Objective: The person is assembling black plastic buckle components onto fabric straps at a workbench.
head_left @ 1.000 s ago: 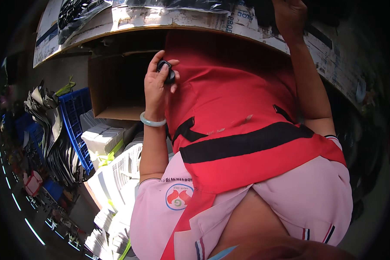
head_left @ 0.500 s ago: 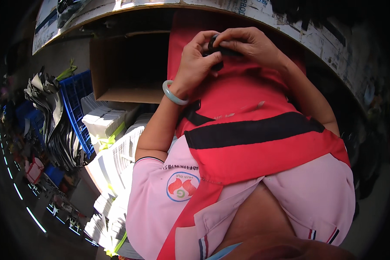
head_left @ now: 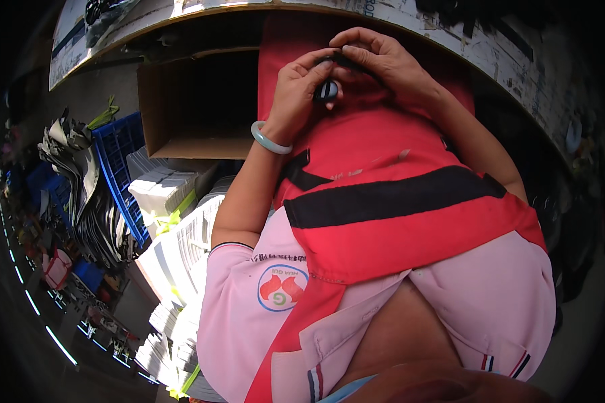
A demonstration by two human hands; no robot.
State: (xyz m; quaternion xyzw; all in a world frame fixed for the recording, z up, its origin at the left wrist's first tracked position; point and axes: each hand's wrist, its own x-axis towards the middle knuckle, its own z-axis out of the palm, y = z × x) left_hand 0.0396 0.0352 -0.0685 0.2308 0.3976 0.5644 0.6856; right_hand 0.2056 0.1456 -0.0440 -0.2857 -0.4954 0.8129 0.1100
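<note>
Both hands are raised over the red apron at my lap, close to the worktable's edge. My left hand (head_left: 297,87), with a pale bracelet at the wrist, is closed and pinches one end of a narrow black strip (head_left: 349,64). A small round grey-and-black piece (head_left: 327,91) shows below the left thumb, held in the curled fingers; its kind is unclear. My right hand (head_left: 391,66) has thumb and fingers together on the strip's other side. Part of the strip is hidden behind the right fingers and dark against the shadow.
A scuffed white worktable (head_left: 242,9) curves along the far side. Below it at left stands an open cardboard box (head_left: 195,148). Further left are a blue plastic crate (head_left: 117,168), white stacks tied with yellow-green bands (head_left: 165,195), and a bundle of grey and black sheets (head_left: 81,174).
My right hand has shifted slightly up, and the black strip now shows between the hands. The round grey-and-black piece has turned into view below my left thumb.
</note>
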